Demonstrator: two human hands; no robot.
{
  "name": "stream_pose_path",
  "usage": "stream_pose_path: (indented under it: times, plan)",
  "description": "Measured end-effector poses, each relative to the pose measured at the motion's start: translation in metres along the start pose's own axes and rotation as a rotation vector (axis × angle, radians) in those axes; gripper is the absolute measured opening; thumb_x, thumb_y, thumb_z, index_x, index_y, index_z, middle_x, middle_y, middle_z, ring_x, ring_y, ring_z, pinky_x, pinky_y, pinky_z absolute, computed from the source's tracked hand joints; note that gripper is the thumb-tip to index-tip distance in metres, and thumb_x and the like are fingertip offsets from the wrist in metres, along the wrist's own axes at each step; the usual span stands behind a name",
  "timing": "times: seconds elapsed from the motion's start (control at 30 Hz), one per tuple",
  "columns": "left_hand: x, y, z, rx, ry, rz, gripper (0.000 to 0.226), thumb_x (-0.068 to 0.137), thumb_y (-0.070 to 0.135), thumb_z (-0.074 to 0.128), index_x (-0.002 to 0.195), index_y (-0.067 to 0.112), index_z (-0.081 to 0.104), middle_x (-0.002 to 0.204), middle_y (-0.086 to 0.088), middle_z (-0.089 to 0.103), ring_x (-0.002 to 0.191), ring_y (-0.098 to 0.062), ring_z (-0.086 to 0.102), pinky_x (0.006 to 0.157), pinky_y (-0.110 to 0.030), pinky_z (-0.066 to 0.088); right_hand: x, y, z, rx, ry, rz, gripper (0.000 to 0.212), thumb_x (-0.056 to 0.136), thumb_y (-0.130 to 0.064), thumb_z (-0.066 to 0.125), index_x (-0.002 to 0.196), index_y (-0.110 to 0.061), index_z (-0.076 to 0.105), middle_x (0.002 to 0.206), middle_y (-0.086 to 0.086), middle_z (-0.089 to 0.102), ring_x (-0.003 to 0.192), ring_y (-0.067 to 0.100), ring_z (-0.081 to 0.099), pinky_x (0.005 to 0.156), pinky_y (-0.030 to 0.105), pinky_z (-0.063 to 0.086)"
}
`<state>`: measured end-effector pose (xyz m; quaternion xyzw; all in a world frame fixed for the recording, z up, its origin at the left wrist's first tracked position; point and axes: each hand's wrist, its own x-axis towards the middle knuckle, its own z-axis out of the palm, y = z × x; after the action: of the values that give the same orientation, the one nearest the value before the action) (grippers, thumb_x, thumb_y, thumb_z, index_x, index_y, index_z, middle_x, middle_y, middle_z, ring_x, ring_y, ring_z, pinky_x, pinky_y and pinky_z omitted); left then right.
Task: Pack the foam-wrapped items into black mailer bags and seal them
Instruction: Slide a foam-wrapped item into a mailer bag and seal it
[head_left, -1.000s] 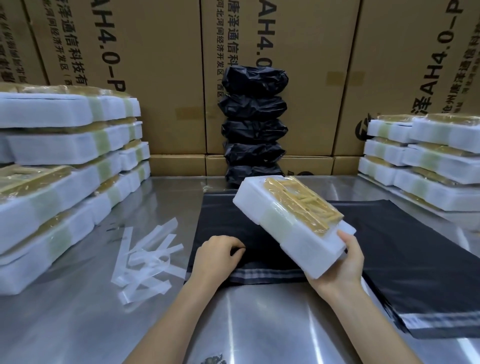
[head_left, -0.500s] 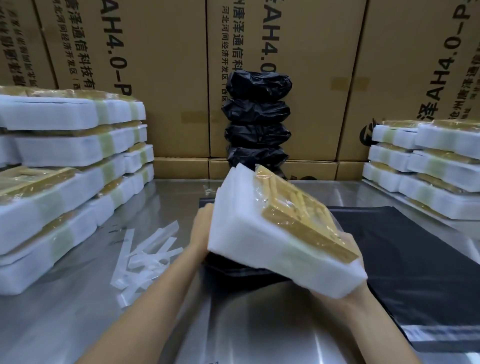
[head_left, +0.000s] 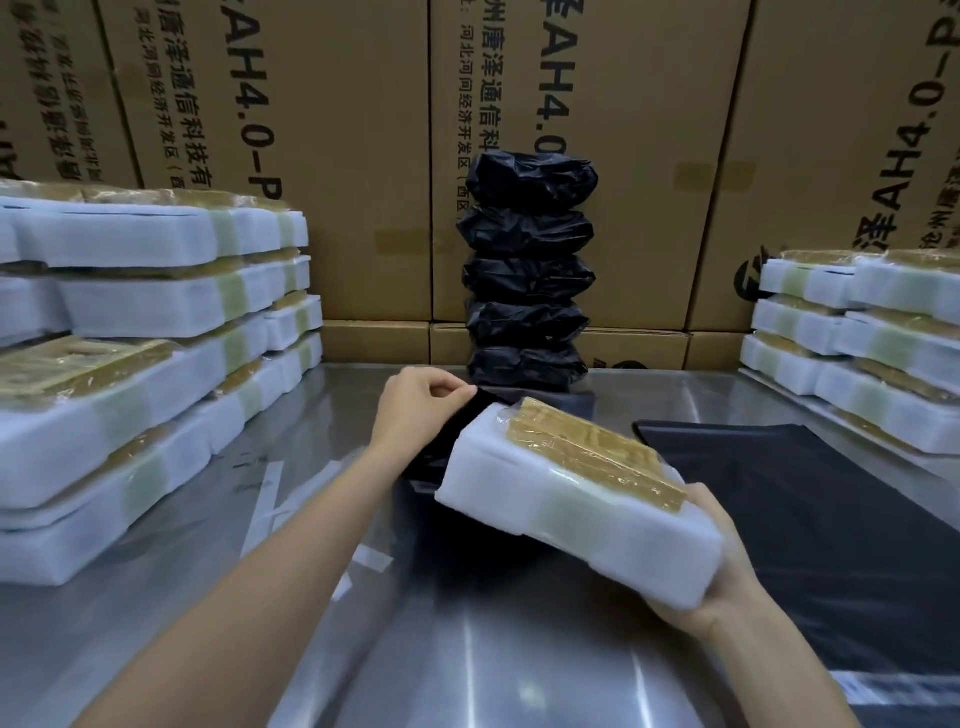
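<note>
My right hand (head_left: 719, 566) grips the near end of a white foam-wrapped item (head_left: 561, 514) with a yellow-brown taped top, held tilted above the steel table. My left hand (head_left: 421, 405) pinches the raised edge of a black mailer bag (head_left: 441, 447) just beyond the item's far end. The item's front end sits at the bag's lifted mouth; the item hides most of the bag. More flat black mailer bags (head_left: 810, 499) lie to the right under my right hand.
Tall stacks of foam-wrapped items stand at the left (head_left: 130, 374) and right (head_left: 862, 343). A column of several packed black bags (head_left: 527, 280) leans against cardboard boxes (head_left: 332, 156) at the back. White peel strips (head_left: 275, 499) lie on the steel table (head_left: 467, 665).
My left hand has lifted the bag's edge up and away from the table. My right hand has swung the foam item round and lowered its far end toward the bag's mouth.
</note>
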<state>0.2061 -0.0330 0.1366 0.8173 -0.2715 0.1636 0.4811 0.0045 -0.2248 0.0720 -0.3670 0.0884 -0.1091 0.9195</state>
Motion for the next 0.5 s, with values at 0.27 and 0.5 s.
stream_pose_path:
  times: [0.27,0.5]
  plan:
    - [-0.012,0.002,0.007,0.123,-0.078,0.079,0.011,0.083,0.033,0.07,0.081,0.024,0.077,0.074,0.012,0.071,0.073,0.001,0.063,0.071,-0.025,0.051,-0.004,-0.004,0.006,-0.023,0.036,0.058,0.026,0.077,-0.027,0.054,0.066,-0.019,0.075,0.068,0.005,0.068,0.058,0.024,0.068,0.053,0.038,0.055]
    - [-0.002,0.006,0.004,0.225,-0.138,0.088,0.01,0.084,0.032,0.07,0.082,0.024,0.076,0.076,0.01,0.071,0.072,0.0,0.061,0.062,-0.017,0.047,-0.006,-0.004,0.01,-0.174,0.083,0.257,0.035,0.078,-0.032,0.055,0.055,-0.011,0.07,0.057,0.008,0.062,0.049,0.027,0.063,0.049,0.033,0.052]
